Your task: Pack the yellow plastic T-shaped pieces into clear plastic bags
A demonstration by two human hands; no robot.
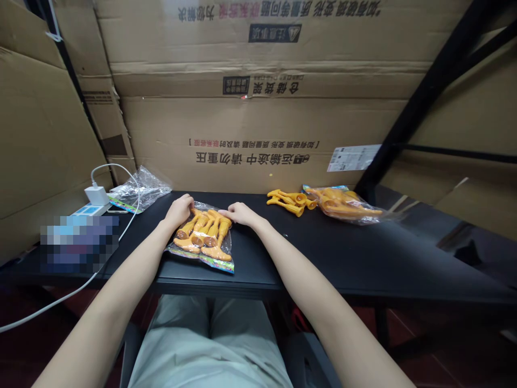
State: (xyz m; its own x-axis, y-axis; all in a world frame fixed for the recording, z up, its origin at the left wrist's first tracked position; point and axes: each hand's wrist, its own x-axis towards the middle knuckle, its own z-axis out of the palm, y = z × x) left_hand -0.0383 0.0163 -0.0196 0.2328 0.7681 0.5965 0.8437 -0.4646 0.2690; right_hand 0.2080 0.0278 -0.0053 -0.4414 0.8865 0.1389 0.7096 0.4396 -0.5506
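Note:
A clear plastic bag (204, 237) of orange-yellow plastic pieces, each with a hollow cup-like end and some with a bent, foot-like tip, lies flat near the table's front edge. Its colourful printed strip faces me. My left hand (180, 210) is closed at the bag's far left corner, fingers curled around the edge. At the far right corner, my right hand (242, 214) pinches the plastic, its thumb against the bag and the other fingers bent. Several loose orange-yellow pieces (288, 201) rest on the table further right, beside a second filled bag (343, 205).
On the left are a crumpled clear bag (141, 188), a white charger (96, 194) in a power strip (91, 209), a white cable (97, 274) and a blurred-out item (78, 242). Cardboard (258, 118) stands behind the black table (323, 258); a black metal post (404, 118) rises at right.

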